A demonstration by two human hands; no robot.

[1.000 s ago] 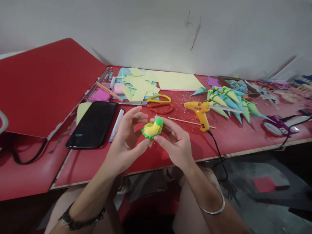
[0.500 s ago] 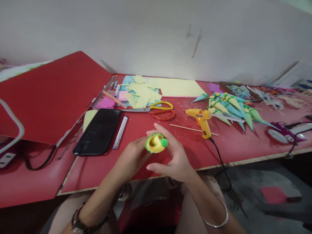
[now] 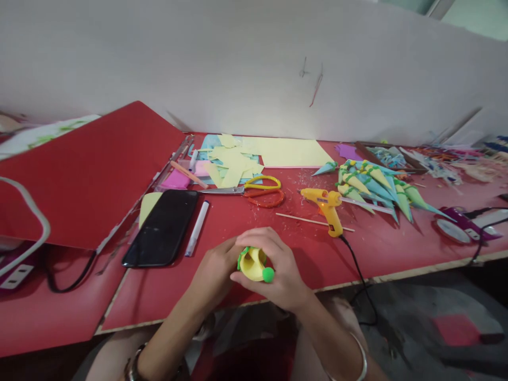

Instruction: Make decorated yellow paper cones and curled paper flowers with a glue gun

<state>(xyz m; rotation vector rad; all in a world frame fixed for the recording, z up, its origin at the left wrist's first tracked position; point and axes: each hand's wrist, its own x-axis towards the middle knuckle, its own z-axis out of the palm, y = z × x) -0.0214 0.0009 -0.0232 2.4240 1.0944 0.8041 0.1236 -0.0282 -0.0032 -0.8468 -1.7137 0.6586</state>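
A small yellow foam craft piece (image 3: 254, 263) with a green frilled rim and a green pom-pom is held over the near edge of the red table (image 3: 238, 222). My left hand (image 3: 216, 272) grips it from the left and behind. Wrapped over its top and right side is my right hand (image 3: 275, 267), fingers curled around it. Part of the piece is hidden under those fingers.
A yellow glue gun (image 3: 327, 203) with a black cord lies to the right, beside a thin wooden stick (image 3: 309, 221) and several blue and green paper cones (image 3: 377, 185). Scissors (image 3: 254, 186), a black phone (image 3: 162, 227), a white marker (image 3: 197, 227) and yellow paper scraps (image 3: 234, 159) lie behind. A red board (image 3: 83, 169) leans at left.
Both hands have drawn the craft piece toward me and lower, and it has turned so the pom-pom now points down. My right hand's fingers closed over it.
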